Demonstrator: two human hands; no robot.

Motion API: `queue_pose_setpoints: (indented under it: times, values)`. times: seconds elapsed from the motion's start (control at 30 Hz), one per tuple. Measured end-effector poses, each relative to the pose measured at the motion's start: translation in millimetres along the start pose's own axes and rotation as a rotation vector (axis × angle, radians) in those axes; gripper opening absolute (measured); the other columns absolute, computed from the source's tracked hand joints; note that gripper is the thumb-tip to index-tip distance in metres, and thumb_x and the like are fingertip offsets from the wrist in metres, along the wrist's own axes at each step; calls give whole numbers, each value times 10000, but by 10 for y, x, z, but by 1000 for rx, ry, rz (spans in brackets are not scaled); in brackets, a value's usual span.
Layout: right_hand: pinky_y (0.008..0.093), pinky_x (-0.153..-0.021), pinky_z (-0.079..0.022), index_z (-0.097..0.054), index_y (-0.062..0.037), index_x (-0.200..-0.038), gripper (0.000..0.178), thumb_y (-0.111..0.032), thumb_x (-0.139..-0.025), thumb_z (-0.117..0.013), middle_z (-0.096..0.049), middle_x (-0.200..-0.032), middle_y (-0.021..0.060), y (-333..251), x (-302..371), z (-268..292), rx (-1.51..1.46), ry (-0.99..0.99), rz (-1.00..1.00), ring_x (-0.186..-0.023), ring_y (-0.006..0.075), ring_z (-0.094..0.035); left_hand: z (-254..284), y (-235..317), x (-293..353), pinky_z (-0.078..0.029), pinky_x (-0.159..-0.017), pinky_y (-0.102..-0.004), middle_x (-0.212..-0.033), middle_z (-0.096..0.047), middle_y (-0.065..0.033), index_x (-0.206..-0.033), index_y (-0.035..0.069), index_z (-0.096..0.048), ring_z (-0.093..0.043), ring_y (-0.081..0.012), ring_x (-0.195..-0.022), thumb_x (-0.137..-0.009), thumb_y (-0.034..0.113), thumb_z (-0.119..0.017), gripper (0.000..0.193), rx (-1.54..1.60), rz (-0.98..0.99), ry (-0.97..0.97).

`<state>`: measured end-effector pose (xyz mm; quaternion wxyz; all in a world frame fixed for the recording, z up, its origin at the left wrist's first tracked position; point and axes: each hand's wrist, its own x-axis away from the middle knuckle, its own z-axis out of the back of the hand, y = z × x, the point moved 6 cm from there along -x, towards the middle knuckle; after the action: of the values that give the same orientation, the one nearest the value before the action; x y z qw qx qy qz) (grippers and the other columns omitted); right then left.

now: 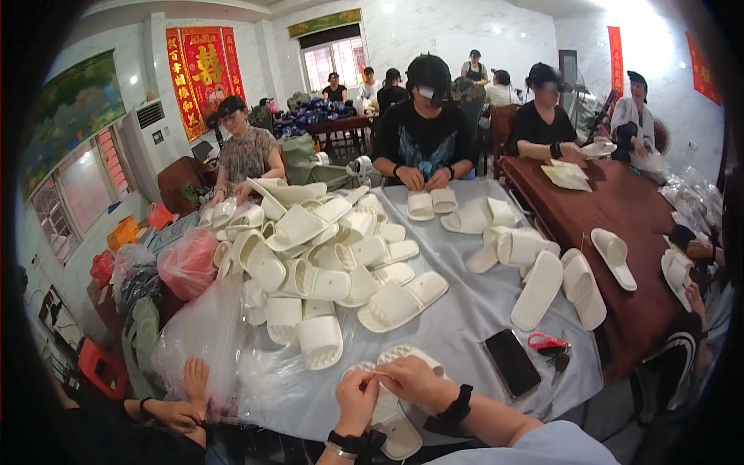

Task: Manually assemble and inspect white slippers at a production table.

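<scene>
Two white slippers [397, 434] lie left of the black phone [511, 363], under my hands. My left hand [358, 401] and right hand [412, 381] meet above them, fingertips pinched together, on what I cannot tell. Beyond-left of the phone rises a slipper pile [306, 225].
</scene>
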<state>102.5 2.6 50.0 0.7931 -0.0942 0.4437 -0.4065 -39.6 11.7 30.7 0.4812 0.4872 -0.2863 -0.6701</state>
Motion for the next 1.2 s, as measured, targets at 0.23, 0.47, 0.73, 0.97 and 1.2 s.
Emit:
queue_pose_setpoints:
  times: [0.23,0.47,0.73,0.97,1.2]
  values:
    - [441,-569,-472,-612,-77,-830,73,-148,-845,-604,-613,-669,128,-39,-14,25,-56,-37,-20,-644,333,-617,-26,-47,28,-460,-544,-320,-723,-589,-101,-801,26,-670,-591,-214,-583,-749,69,-727,88,4,-30,-5]
    - [437,-613,-472,-583,-59,-773,121,-163,-813,-630,-610,-703,120,47,-24,-29,51,-137,-122,-692,338,-611,-59,51,5,-442,-541,-281,-732,-569,-85,-813,12,-648,-564,-157,-583,-749,16,-707,87,-35,-90,-25]
    - [449,-625,-481,-562,-41,-801,128,-150,-830,-623,-599,-696,150,21,-31,-15,37,-21,-51,-692,349,-612,-50,49,-17,-448,-546,-274,-720,-593,-85,-820,-4,-637,-571,-150,-594,-776,2,-672,56,-58,-92,-61]
    - [445,-627,-479,-587,-45,-775,89,-109,-801,-642,-587,-695,139,112,5,2,-12,93,-51,-684,344,-596,-92,-124,-6,-440,-542,-309,-691,-593,-83,-796,22,-659,-565,-183,-577,-799,87,-714,86,77,71,-47]
    - [424,-634,-472,-563,-45,-746,72,-60,-770,-630,-566,-678,119,30,-5,43,8,34,-2,-686,327,-590,-56,12,-3,-436,-544,-309,-687,-591,-82,-823,10,-673,-552,-179,-575,-811,84,-708,83,39,13,-18]
